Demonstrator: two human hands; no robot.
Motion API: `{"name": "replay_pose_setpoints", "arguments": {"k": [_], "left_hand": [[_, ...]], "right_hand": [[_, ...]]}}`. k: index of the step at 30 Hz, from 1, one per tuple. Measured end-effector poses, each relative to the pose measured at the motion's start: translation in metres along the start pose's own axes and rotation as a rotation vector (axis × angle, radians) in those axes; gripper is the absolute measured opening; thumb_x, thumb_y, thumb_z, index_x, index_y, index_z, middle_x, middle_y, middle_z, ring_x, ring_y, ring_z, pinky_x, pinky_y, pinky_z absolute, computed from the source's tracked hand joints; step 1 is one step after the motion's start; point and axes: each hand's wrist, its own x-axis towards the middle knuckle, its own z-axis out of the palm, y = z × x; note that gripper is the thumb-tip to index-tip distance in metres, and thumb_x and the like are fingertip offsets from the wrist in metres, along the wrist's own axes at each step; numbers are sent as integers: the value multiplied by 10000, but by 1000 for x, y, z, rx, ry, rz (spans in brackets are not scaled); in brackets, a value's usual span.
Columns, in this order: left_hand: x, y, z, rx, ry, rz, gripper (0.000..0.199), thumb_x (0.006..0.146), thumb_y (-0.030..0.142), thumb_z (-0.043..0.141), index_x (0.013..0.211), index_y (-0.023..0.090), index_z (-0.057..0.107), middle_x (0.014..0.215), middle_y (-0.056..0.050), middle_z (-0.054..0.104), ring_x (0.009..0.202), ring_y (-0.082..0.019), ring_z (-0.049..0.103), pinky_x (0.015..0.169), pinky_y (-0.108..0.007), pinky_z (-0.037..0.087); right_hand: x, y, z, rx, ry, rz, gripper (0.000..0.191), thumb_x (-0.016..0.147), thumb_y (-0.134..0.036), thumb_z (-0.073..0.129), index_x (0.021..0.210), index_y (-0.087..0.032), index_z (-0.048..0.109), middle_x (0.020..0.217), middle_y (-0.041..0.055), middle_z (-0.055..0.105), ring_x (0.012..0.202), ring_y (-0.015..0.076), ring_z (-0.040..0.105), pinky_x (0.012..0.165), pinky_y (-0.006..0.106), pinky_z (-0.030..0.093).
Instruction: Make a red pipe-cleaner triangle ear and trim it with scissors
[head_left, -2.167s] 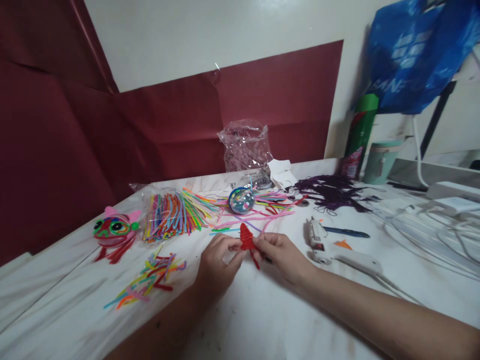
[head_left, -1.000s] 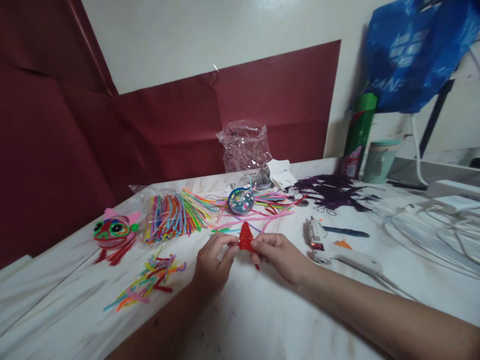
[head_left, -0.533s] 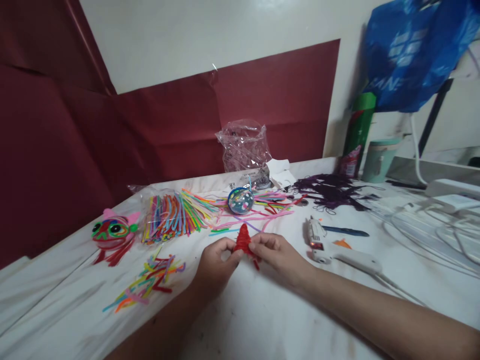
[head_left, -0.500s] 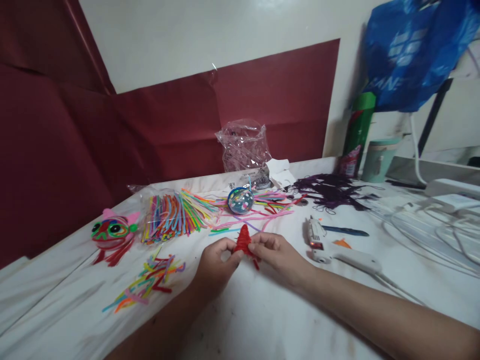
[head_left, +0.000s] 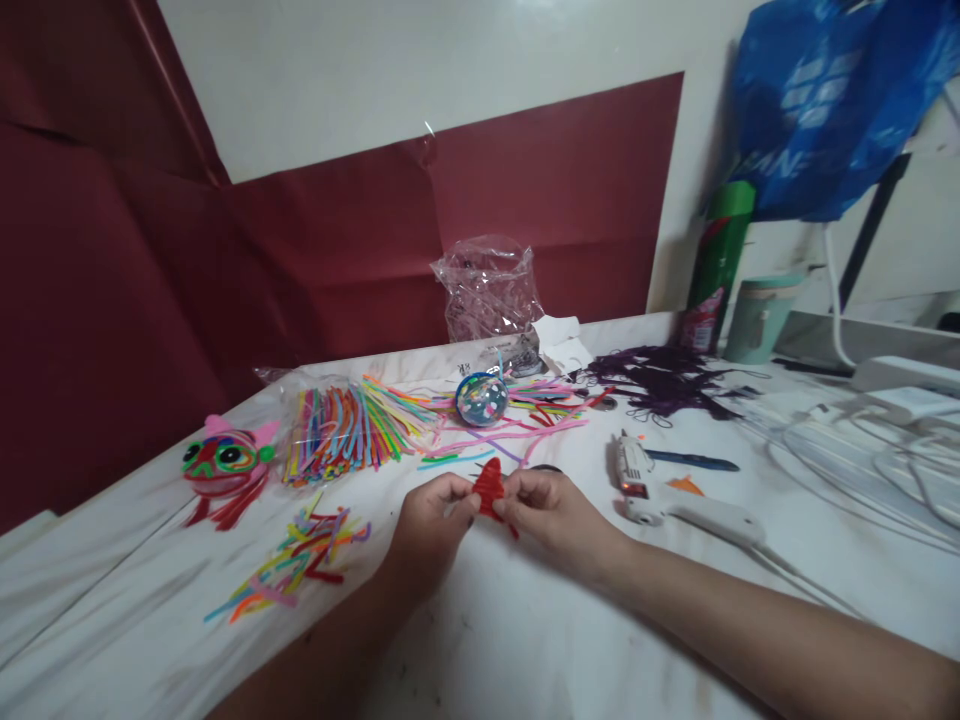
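Note:
A small red fuzzy cone-like piece (head_left: 490, 487) is held upright between both hands, above the white marbled table. My left hand (head_left: 439, 515) pinches its left side with thumb and forefinger. On the other side my right hand (head_left: 544, 505) grips it the same way, and a red end sticks out below the fingers. Behind the hands rests a round ball with a blue rim (head_left: 481, 399), among loose coloured pipe cleaners (head_left: 547, 431). Part of a dark round object (head_left: 546, 468) shows just behind my right hand.
Left are a pink-eared pipe-cleaner figure (head_left: 227, 460), a bag of pipe cleaners (head_left: 337, 430) and cut pieces (head_left: 307, 555). Right are a glue gun (head_left: 637, 480), a blue tool (head_left: 694, 461), purple threads (head_left: 660, 380), a green cup (head_left: 761, 318) and cables (head_left: 847, 470).
The red piece sits slightly lower and looks a bit wider, with the fingertips shifted on it. More of the dark round object shows behind my right hand.

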Motion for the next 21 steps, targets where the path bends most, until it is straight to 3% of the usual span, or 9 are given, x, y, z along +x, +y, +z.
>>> {"name": "replay_pose_setpoints", "arguments": {"k": [9,21], "left_hand": [[0,2,0,-109,-13,-34,120,679,257,561,642,145,584,572,17,567,556,-110,488,543,-217,382],[-1,1,2,59,-20,12,104,690,225,543,643,149,597,586,13,572,566,-113,493,552,-216,392]], "right_hand": [[-1,0,-1,18,-20,21,296,654,-422,650,613,-153,533,526,-46,471,480,66,347,471,212,251],[0,-2,-1,78,-51,-33,307,699,-438,625,623,-158,528,536,-41,481,504,79,383,524,227,295]]}}
